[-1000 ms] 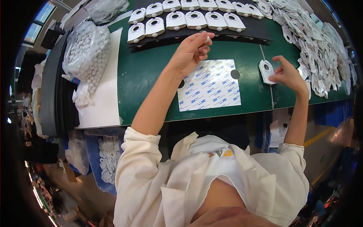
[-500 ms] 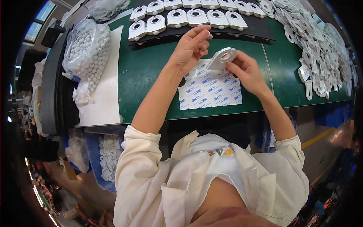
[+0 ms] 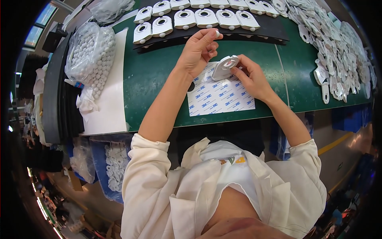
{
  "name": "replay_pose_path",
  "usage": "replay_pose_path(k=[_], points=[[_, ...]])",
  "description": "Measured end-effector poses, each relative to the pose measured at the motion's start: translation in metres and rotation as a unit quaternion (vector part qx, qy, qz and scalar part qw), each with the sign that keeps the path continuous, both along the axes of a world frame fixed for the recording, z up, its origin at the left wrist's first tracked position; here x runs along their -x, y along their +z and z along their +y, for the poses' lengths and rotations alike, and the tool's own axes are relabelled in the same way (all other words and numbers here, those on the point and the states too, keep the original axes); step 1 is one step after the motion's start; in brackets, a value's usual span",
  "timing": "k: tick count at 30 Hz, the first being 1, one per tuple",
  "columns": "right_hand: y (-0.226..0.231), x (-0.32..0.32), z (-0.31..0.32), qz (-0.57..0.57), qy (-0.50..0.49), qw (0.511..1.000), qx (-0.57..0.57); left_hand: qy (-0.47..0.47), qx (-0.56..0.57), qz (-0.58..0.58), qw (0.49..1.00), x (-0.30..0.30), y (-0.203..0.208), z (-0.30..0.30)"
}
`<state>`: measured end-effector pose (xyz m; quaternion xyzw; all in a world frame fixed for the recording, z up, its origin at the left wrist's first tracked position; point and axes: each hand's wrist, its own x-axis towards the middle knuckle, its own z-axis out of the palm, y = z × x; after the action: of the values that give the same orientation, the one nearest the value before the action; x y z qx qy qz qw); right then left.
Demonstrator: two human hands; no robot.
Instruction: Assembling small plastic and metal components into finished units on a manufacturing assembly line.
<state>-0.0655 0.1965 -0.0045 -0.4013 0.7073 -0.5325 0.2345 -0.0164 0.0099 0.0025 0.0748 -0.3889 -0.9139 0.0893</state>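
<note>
Below both grips, nearest us, runs the front edge of the green worktop (image 3: pixel 159 89), with a white rectangular sheet printed in blue (image 3: pixel 219 100) lying flat on it. Over that sheet, our right grip (image 3: pixel 251 79) is closed on a flat white piece with a rounded end and a round hole (image 3: pixel 221 72), tilted between thumb and fingers. It has just come across from the worktop's right side, bringing the piece near our left grip (image 3: pixel 197 52), which pinches what looks like a small white ball (image 3: pixel 217 34); we judge that both parts are now within reach of each other. Right of the right grip, green surface shows as far as a big heap of loose white pieces (image 3: pixel 338 59), leaving that arm sideways room. Well left of the left grip lies a clear plastic bag of white balls (image 3: pixel 91 51). Just beyond the left grip, the near edge of a black flat board (image 3: pixel 272 34) limits forward room; rows of white holed pieces (image 3: pixel 205 18) stand on it.
</note>
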Motion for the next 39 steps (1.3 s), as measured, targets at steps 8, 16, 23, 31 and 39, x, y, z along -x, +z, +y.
replay_pose_path(k=[8,16,23,31,39], points=[[0.004,-0.003,0.001,0.018,-0.016,1.0,0.0,-0.021,-0.024,0.009,0.999,-0.001,-0.003,-0.003],[0.001,-0.006,-0.001,0.142,0.025,0.989,-0.024,-0.002,0.005,0.0,1.0,0.001,-0.001,0.0],[-0.004,0.018,0.011,-0.386,0.038,0.901,0.192,-0.013,0.031,-0.008,0.999,-0.001,0.007,0.007],[0.011,0.042,0.019,-0.236,0.056,0.939,0.243,-0.067,0.064,-0.005,0.996,-0.004,0.003,0.007],[0.042,0.048,0.026,0.465,0.028,0.865,0.19,-0.043,0.088,-0.01,0.995,-0.005,0.004,0.01]])
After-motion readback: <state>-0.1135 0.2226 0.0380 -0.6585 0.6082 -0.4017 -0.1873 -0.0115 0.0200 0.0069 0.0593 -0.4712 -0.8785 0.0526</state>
